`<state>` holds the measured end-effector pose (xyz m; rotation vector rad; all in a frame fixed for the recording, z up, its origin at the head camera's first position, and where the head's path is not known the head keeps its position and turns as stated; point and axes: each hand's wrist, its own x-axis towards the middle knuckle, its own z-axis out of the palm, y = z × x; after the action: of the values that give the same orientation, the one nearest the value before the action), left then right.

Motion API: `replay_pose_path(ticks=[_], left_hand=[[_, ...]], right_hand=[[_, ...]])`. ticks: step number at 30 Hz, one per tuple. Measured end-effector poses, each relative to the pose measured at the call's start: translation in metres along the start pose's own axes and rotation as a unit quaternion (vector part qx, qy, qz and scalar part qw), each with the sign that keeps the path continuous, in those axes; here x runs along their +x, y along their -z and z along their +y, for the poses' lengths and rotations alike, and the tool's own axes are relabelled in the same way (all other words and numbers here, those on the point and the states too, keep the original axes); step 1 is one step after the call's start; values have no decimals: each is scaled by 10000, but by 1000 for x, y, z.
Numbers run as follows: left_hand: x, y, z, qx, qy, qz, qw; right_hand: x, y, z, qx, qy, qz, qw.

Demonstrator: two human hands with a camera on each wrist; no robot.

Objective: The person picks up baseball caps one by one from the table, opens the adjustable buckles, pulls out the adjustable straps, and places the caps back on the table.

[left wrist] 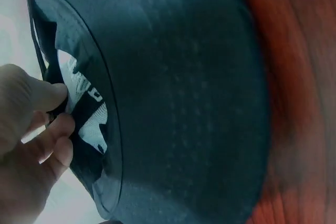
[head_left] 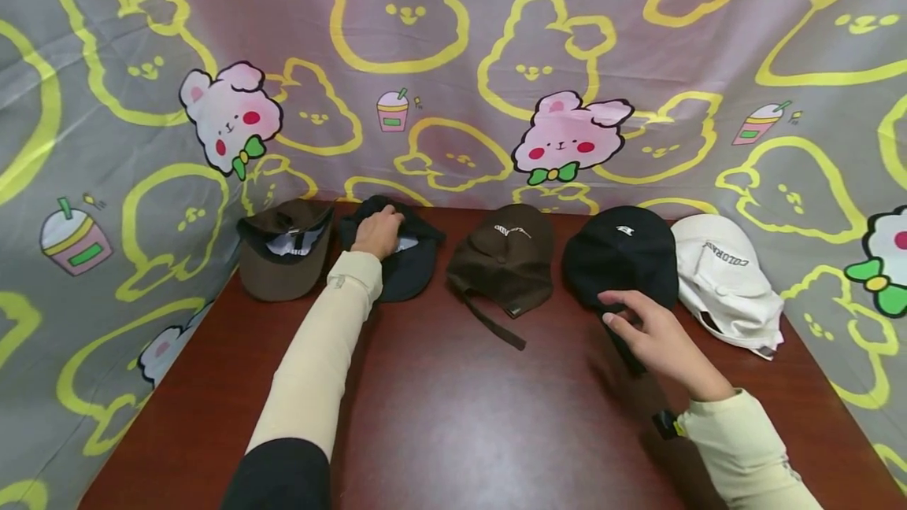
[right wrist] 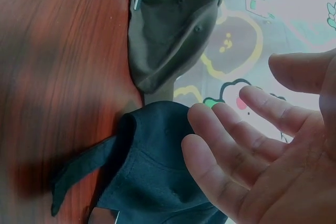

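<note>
Fingers and thumb of my left hand [head_left: 380,231] pinch the inner edge of a dark cap [head_left: 407,283], second from the left. This cap lies with its opening upward and its brim towards me. A pale label [left wrist: 97,129] shows inside it in the left wrist view. My right hand [head_left: 659,345] hovers at the near side of a black cap [head_left: 616,246], fingers spread and loosely bent, holding nothing. In the right wrist view, the black cap [right wrist: 157,156] lies behind those fingers, its strap trailing on the table.
A brown cap [head_left: 283,274] lies opening-up at the far left. Another brown cap [head_left: 499,258] sits crown-up in the middle, and a white cap [head_left: 723,274] at the right. Patterned cloth [head_left: 453,14] walls the back and sides of the reddish wooden table [head_left: 468,415].
</note>
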<state>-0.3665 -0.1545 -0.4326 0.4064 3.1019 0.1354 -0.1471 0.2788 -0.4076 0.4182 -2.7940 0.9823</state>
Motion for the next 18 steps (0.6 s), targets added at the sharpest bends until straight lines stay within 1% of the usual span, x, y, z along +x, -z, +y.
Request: replay_pose_path(ticks=[3,6,9,11,13,18], left_hand=[[-7,2,-3,-351,191,5,9992],[-14,12,-4,-742,217,205,9968],[-19,28,-4,-870,13,525,9948],[-22,41,-4,-876,-175,638,9940],[-26,53,-3,-906,-334,681,9930],[-37,85,3,-1156,-437,578,9906]], right_hand=[[0,-2,-3,-7,12,-148,9999],[0,-2,-5,-29,89,-253,9996],[1,0,-9,-53,236,-297,9993],[2,1,-11,-61,316,-353,9989],[3,2,-15,-65,358,-406,9985],[4,5,-23,-17,441,-540,9976]])
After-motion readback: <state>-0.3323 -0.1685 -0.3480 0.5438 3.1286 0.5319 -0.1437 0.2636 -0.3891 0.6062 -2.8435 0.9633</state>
